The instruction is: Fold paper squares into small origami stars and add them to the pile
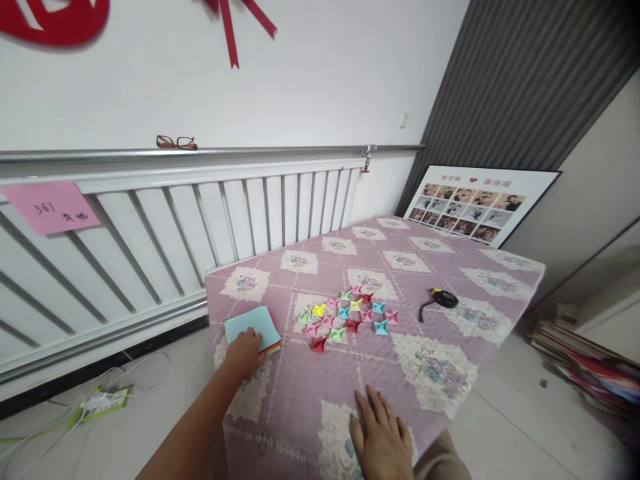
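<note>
My left hand (245, 353) is at a stack of square coloured paper, its bent fingers closed on the near edge of the light blue sheet (257, 320) on top. Red, yellow and green edges show beneath that sheet. My right hand (381, 437) lies flat on the tablecloth at the near edge, fingers spread and holding nothing. Between and beyond the hands, several small folded paper pieces stand in loose rows. Among them are a red piece (319, 345), a yellow piece (319, 311), a green piece (337, 335) and a blue piece (381, 327).
A black and yellow tape measure (444, 298) lies on the right of the purple floral tablecloth (300, 400). A white radiator (280, 210) runs behind the table. Glasses (177, 143) sit on the pipe, and a power strip (103, 403) lies on the floor at left.
</note>
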Available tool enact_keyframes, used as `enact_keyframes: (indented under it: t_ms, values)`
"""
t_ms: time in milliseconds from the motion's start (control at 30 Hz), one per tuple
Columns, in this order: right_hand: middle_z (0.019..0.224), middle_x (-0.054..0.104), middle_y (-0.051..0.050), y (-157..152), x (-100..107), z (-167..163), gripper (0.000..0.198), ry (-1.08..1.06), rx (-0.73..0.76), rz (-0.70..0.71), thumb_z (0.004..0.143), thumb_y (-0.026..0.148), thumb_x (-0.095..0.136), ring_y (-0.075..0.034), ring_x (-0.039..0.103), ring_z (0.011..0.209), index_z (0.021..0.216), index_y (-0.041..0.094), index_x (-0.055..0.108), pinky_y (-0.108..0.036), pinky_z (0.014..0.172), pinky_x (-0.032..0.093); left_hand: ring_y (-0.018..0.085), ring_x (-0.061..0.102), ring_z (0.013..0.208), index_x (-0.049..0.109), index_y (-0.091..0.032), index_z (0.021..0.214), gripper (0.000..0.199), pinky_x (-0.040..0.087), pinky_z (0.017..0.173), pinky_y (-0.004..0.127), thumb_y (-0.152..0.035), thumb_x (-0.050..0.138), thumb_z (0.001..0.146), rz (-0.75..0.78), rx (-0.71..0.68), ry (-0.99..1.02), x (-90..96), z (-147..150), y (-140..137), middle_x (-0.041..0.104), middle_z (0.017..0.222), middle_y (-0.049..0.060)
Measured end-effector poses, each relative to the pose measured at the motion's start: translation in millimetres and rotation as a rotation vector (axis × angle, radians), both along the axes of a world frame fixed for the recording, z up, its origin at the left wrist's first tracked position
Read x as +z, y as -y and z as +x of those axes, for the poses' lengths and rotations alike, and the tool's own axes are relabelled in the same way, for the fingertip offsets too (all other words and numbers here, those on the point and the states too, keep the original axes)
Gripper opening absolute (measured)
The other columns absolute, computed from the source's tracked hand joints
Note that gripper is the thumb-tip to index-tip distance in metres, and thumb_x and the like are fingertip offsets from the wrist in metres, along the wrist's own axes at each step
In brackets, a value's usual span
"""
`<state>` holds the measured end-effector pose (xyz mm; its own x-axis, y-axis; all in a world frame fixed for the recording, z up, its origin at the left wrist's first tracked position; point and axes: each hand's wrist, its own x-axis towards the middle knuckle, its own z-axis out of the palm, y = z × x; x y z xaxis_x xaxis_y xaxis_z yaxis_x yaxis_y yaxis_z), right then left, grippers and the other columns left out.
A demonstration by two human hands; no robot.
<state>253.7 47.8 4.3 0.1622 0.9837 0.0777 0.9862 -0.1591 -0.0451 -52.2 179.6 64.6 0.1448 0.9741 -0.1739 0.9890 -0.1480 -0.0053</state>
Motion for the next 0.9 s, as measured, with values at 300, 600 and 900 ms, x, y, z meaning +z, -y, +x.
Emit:
enact_keyframes:
  t_ms: [300,600,900]
  values:
    - [0.143,0.044,-0.002,-3.4,-4.4,2.2,0.05,-0.012,0.02,0.036,0.086,0.042,0.036,-0.025,0.034,0.133,0.13,0.028,0.053,-0.048,0.104,0.028,0.027,0.05,0.103,0.054,-0.019,0.104,0.026,0.044,0.081,0.037,-0.036,0.049,0.085,0.008,0.009,-0.003,-0.5,0.3,-1.0,0.05,0.112,0.012]
    - [0.143,0.044,-0.004,-3.0,-5.8,2.0,0.049,-0.011,0.023,0.042,0.085,0.041,0.037,-0.025,0.034,0.133,0.129,0.027,0.053,-0.048,0.104,0.028,0.027,0.051,0.103,0.055,-0.019,0.103,0.024,0.044,0.081,0.037,-0.033,0.049,0.084,0.015,0.013,0.006,-0.5,0.2,-1.4,0.05,0.112,0.012]
    - [0.144,0.043,-0.002,-3.8,-5.0,2.0,0.051,-0.005,0.024,0.025,0.085,0.043,0.035,-0.025,0.033,0.133,0.131,0.028,0.052,-0.047,0.104,0.027,0.026,0.053,0.102,0.056,-0.019,0.104,0.024,0.045,0.08,0.037,-0.033,0.047,0.086,0.006,0.019,0.017,-0.7,-1.3,-3.4,0.051,0.111,0.012]
